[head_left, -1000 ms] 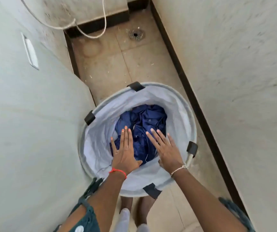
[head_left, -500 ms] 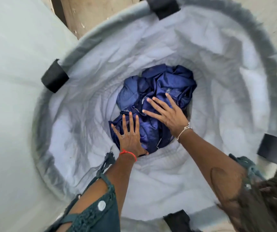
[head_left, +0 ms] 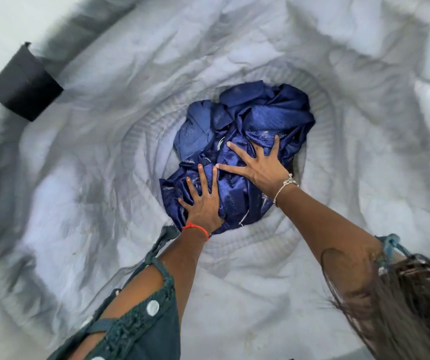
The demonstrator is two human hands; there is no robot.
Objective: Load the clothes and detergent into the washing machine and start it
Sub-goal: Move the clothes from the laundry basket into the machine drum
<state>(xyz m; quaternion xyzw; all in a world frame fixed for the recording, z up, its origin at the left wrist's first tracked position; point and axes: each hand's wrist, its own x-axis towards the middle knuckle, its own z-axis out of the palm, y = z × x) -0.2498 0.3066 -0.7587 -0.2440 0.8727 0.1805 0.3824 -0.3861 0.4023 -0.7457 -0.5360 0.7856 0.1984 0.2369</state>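
A crumpled heap of shiny dark blue clothes (head_left: 260, 113) lies at the bottom of a deep white fabric laundry basket (head_left: 105, 152). Both my arms reach down into the basket. My left hand (head_left: 203, 201), with a red thread at the wrist, lies on the near left part of the heap with its fingers spread. My right hand (head_left: 258, 167), with a silver bracelet, rests on the middle of the heap, fingers spread wide and straight. Neither hand has cloth gathered in its fingers. No washing machine or detergent shows in this view.
The basket's wrinkled white lining fills almost the whole view. A black strap loop (head_left: 24, 87) sits on the grey rim at the upper left. My dark green sleeve (head_left: 141, 331) and loose hair (head_left: 411, 307) hang at the bottom.
My head and arms have gone deeper into the basket, so the floor and walls are out of view. Both hands have come down from above the rim onto the blue clothes.
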